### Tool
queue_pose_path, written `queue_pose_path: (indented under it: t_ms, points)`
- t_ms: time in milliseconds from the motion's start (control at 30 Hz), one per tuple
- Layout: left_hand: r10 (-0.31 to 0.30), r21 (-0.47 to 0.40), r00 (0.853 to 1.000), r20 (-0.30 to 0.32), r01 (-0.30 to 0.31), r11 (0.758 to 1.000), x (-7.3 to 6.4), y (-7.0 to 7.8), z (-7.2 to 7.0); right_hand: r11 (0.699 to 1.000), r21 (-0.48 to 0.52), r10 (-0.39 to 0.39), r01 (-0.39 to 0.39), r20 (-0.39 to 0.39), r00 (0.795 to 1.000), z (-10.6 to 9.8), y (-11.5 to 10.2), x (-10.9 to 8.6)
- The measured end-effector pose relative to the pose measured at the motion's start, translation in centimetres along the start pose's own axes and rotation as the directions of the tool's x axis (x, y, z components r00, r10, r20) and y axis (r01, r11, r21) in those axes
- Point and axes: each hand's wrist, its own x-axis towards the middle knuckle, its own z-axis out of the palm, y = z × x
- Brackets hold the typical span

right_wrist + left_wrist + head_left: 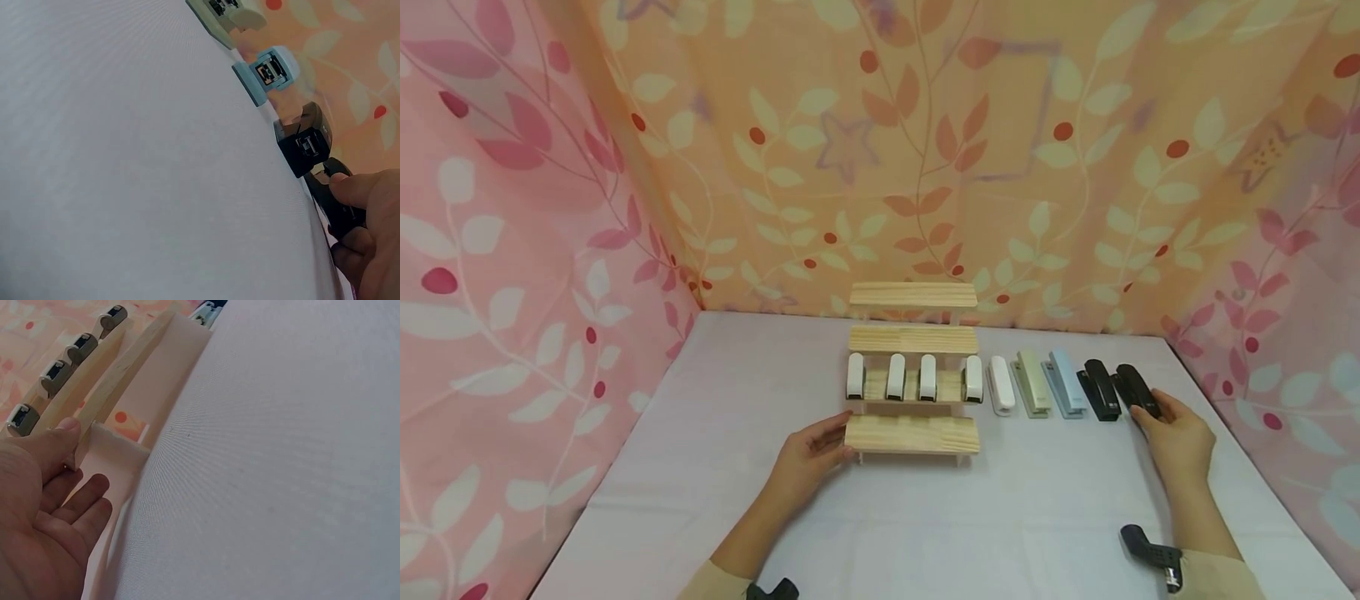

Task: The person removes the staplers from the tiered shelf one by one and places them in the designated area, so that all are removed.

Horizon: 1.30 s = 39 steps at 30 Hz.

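A tiered wooden display rack stands mid-table. My left hand grips the left end of its lowest board; in the left wrist view the thumb lies on the board's edge. Several white staplers sit side by side on the second tier from the bottom. To the right of the rack, a row on the table holds a white stapler, a green stapler, a light blue stapler and a black stapler. At the row's right end, my right hand holds another black stapler between thumb and fingers.
A white cloth covers the table. Floral curtains, an orange one behind and pink ones at the sides, enclose it. Each wrist wears a black device, such as the right wrist mount.
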Motion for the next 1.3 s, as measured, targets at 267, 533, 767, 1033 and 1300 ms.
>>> queue_pose_path:
  t_ms: [267, 533, 767, 1033, 1300]
  points:
    - [0.0, 0.0, 1.0, -0.001, 0.0, 1.0, 0.1, 0.1, 0.0, 0.991, -0.09, -0.099, 0.099, 0.004, 0.995, 0.4, 0.5, 0.2]
    - [0.019, 0.011, 1.0, -0.005, -0.019, 1.0, 0.0, -0.1, 0.0, 0.991, -0.091, -0.1, 0.102, 0.028, 0.995, 0.5, 0.4, 0.2]
    - [0.0, -0.012, 1.0, 0.0, 0.0, 1.0, 0.1, -0.2, 0.0, 0.994, -0.078, -0.073, 0.077, 0.05, 0.996, 0.2, 0.2, 0.1]
    - [-0.011, -0.005, 1.0, 0.002, 0.011, 1.0, -0.1, -0.4, 0.1, 0.997, -0.064, -0.037, 0.041, 0.065, 0.997, -0.9, -0.6, -0.1]
    - [0.003, -0.012, 1.0, 0.015, -0.002, 1.0, 0.0, -0.2, 0.0, 0.998, 0.064, 0.027, -0.025, -0.034, 0.999, -2.3, -3.9, -0.6]
